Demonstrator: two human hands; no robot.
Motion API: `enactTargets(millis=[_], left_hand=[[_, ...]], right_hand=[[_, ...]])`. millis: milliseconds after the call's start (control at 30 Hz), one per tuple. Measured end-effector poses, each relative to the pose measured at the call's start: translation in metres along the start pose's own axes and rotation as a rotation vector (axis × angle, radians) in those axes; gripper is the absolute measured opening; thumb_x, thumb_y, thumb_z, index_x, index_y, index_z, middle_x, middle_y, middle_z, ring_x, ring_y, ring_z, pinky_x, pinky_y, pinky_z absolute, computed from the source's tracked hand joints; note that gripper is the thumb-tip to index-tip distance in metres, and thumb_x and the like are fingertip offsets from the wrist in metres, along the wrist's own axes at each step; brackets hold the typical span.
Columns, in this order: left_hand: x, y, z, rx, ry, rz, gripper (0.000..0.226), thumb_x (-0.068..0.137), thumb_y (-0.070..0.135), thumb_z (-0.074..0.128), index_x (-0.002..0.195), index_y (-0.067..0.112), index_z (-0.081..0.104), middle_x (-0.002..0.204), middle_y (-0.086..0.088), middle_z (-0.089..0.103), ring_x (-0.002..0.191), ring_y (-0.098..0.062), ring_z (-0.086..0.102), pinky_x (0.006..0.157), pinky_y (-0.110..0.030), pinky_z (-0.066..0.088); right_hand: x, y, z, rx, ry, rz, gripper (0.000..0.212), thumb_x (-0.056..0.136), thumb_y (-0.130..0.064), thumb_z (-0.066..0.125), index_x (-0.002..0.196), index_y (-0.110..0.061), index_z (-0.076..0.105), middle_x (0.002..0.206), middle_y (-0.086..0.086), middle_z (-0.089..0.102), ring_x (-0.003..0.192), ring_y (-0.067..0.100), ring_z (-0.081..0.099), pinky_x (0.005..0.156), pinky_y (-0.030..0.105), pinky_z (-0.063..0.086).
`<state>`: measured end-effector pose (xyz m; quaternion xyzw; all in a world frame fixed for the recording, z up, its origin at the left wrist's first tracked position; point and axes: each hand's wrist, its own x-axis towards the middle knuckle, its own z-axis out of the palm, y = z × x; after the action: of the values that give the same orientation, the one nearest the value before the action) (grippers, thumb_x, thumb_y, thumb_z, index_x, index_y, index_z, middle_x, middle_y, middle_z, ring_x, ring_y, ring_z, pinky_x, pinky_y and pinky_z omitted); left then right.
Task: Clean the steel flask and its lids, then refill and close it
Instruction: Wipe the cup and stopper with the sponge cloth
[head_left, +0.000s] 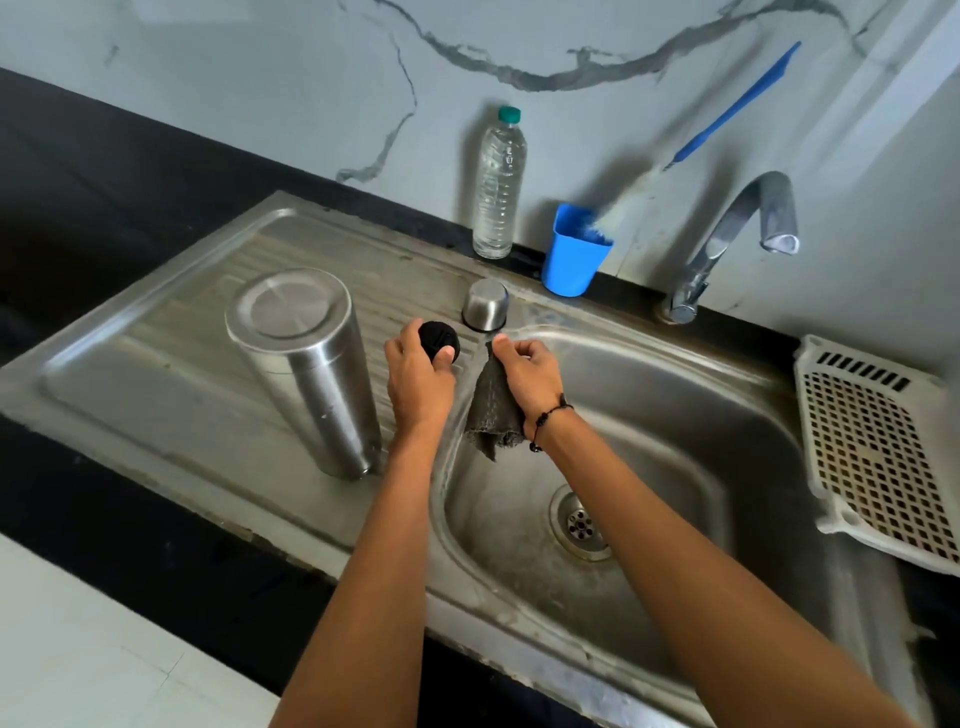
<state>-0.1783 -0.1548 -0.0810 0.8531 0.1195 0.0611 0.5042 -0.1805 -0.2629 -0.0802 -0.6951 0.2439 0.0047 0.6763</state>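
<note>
The steel flask (306, 369) stands upside down on the sink's drainboard (171, 332), left of my hands. My left hand (418, 379) grips a small black inner lid (438, 340) over the drainboard. To its right, my right hand (527, 371) pinches a dark grey cloth (491, 410) that hangs down over the basin's edge. A steel cup-shaped outer lid (485, 304) sits mouth down on the drainboard just behind both hands.
A clear plastic water bottle (498, 184) with a green cap and a blue cup (574, 250) holding a blue-handled brush (727, 117) stand by the wall. The tap (727, 244) arches over the basin (649, 467). A white perforated basket (878, 452) lies at right.
</note>
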Motion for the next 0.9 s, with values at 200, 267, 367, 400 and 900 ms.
enactTargets(millis=[200,267,367,400,900], left_hand=[[0.01,-0.008,0.005,0.043,0.025,-0.029,0.045,0.095,0.019,0.055,0.138,0.015,0.042,0.137,-0.011,0.041,0.122,-0.031,0.047,0.095,-0.038,0.04],[0.012,-0.012,0.006,0.047,0.034,-0.047,0.046,0.095,0.019,0.055,0.138,0.014,0.042,0.138,-0.012,0.042,0.123,-0.03,0.045,0.097,-0.038,0.039],[0.015,-0.017,0.007,0.052,0.056,-0.046,0.047,0.093,0.019,0.057,0.137,0.013,0.044,0.138,-0.012,0.044,0.126,-0.03,0.042,0.1,-0.037,0.036],[0.016,-0.018,0.008,0.065,0.058,-0.038,0.047,0.093,0.019,0.058,0.137,0.013,0.044,0.137,-0.012,0.045,0.127,-0.03,0.041,0.1,-0.038,0.035],[0.014,-0.012,0.001,0.285,0.079,0.035,0.062,0.091,0.022,0.059,0.145,0.011,0.032,0.148,-0.012,0.035,0.131,-0.035,0.032,0.106,-0.041,0.028]], right_hand=[[0.009,0.003,0.011,-0.027,-0.018,-0.002,0.025,0.091,-0.037,0.06,0.099,-0.014,0.053,0.083,0.002,0.06,0.075,0.014,0.058,0.075,0.034,0.053],[0.012,0.006,0.011,-0.051,-0.014,-0.008,0.026,0.09,-0.038,0.06,0.099,-0.014,0.053,0.084,0.002,0.06,0.078,0.016,0.059,0.077,0.036,0.054],[0.013,0.009,0.009,-0.084,-0.011,-0.014,0.027,0.089,-0.04,0.06,0.098,-0.016,0.054,0.089,0.003,0.061,0.084,0.019,0.061,0.082,0.039,0.055],[0.013,0.009,0.009,-0.085,-0.015,-0.013,0.027,0.089,-0.041,0.06,0.098,-0.016,0.054,0.089,0.002,0.061,0.085,0.019,0.061,0.082,0.04,0.055],[-0.001,0.004,0.006,-0.074,-0.034,-0.049,0.027,0.091,-0.038,0.059,0.101,-0.013,0.054,0.086,-0.001,0.058,0.075,0.011,0.057,0.073,0.031,0.052]])
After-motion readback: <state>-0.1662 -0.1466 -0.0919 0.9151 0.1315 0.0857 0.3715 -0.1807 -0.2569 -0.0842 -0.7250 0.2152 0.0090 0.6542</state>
